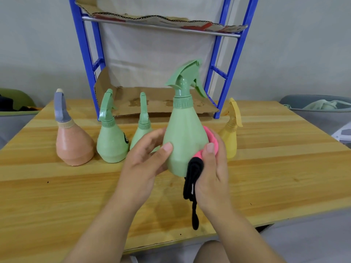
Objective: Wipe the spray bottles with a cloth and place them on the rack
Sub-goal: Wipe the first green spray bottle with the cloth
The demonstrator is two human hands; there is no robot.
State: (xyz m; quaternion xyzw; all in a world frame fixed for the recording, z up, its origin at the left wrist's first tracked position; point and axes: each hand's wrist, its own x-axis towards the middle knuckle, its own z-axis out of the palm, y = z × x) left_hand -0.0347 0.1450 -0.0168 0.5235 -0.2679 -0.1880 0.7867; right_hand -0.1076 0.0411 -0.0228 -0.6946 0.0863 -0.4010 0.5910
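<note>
Green plastic bottle (185, 133), likely light, stiff and slippery: left hand (144, 162) grips its belly, right hand (212, 173) clamps the cloth (211, 136) against it.

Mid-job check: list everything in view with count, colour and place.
held spray bottle: 1, green, upright, centre
standing bottles: 2, green, table, left of centre
orange bottle: 1, orange with grey sprayer, table far left
yellow bottle: 1, yellow, table, behind right hand
cloth: 1, pink and black, against held bottle's right side
rack: 1, blue, back of table
cardboard: 2 sheets, brown, on rack shelves
table: 1, light wood, underneath
left hand: 1, grip on held spray bottle
right hand: 1, grip on cloth
</note>
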